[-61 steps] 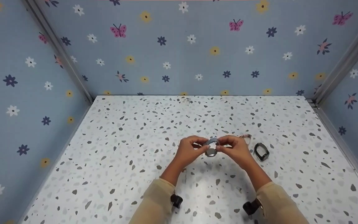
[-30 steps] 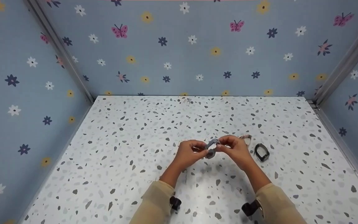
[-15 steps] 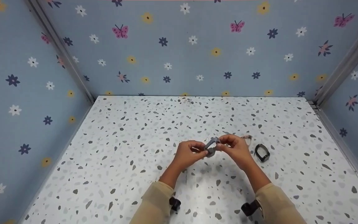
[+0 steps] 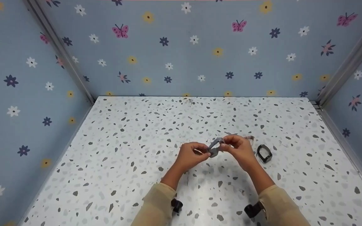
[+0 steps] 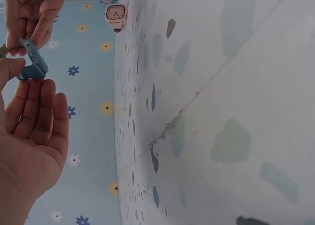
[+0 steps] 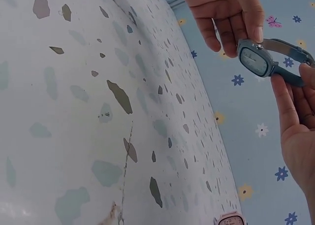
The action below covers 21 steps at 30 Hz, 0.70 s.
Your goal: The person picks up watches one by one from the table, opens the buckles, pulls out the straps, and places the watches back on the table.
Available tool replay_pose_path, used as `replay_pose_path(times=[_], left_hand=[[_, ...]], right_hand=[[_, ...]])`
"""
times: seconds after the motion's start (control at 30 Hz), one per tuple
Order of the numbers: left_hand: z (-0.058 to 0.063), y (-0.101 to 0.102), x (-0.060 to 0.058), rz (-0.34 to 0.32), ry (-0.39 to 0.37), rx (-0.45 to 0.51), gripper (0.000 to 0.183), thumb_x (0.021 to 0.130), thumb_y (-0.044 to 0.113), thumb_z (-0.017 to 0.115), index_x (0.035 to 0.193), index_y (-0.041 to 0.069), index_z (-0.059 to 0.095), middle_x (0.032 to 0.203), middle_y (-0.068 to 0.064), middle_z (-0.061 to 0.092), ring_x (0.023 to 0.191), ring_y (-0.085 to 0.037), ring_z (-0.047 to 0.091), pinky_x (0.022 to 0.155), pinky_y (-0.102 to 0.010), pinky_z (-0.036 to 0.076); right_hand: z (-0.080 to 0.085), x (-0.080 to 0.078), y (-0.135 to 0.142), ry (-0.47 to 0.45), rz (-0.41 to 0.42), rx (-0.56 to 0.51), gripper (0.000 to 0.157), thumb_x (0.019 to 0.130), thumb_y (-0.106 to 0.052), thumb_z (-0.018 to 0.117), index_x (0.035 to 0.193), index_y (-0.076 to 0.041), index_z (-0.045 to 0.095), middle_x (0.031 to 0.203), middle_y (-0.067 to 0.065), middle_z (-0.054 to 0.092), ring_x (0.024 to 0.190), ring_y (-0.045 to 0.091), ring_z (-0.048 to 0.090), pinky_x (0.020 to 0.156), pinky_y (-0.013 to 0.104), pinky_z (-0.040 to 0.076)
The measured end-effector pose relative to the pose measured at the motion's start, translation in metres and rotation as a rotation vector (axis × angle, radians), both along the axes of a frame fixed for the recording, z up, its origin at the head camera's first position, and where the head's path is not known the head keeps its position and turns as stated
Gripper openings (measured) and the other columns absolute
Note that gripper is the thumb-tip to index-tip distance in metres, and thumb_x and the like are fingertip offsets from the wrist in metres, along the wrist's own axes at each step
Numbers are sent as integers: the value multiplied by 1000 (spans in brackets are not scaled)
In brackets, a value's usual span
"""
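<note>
A blue-grey wristwatch (image 4: 214, 151) is held up off the table between both hands, its strap forming a loop. My left hand (image 4: 192, 156) pinches the watch case; in the right wrist view the left thumb lies by the crown and the rectangular dial (image 6: 254, 61) shows. My right hand (image 4: 240, 150) pinches the strap near its buckle end, and the fingers partly cover that end. Behind the right hand lies a pink watch (image 5: 116, 12), mostly hidden in the head view. A black watch (image 4: 264, 153) lies to the right of the right hand.
The speckled white table (image 4: 130, 141) carries the two other watches. Blue flowered panels (image 4: 181, 47) close it in at the back and both sides, with metal strips at the corners.
My left thumb and fingers have shifted from the strap down to the case, and the watch has tilted. The right hand has drawn slightly up and right with the strap.
</note>
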<state>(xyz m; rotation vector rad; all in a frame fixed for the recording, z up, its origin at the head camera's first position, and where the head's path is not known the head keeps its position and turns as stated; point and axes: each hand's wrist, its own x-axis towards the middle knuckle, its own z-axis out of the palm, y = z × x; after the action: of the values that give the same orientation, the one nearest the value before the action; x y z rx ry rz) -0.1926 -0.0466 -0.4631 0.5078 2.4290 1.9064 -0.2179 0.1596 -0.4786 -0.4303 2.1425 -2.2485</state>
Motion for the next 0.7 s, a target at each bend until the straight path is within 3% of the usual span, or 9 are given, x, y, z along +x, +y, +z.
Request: replay_pose_path(times=[0.37,0.57,0.7], left_hand=[[0,0,2,-12,-22,-27,20,74,14,72,89,2,68,85,-10,65,80,-23,61,69,-29,51],[0,0,1,-10,10,-14,22,74,16,72,91,3,68,88,-8,64,82,-22,60,70,-34,50],[-13,1,-8,-7,38,6,22,73,22,73,90,9,69,87,-2,64,80,-15,60,69,-34,51]], right_hand=[[0,1,1,-1,1,10,27,72,-10,73,92,3,61,90,18,58,83,26,56,73,36,51],[0,1,0,8,8,17,26,72,-10,72,92,4,61,89,19,58,83,27,55,72,36,51],[-1,1,0,8,15,37,27,73,-11,72,93,3,61,90,18,57,83,26,55,71,35,51]])
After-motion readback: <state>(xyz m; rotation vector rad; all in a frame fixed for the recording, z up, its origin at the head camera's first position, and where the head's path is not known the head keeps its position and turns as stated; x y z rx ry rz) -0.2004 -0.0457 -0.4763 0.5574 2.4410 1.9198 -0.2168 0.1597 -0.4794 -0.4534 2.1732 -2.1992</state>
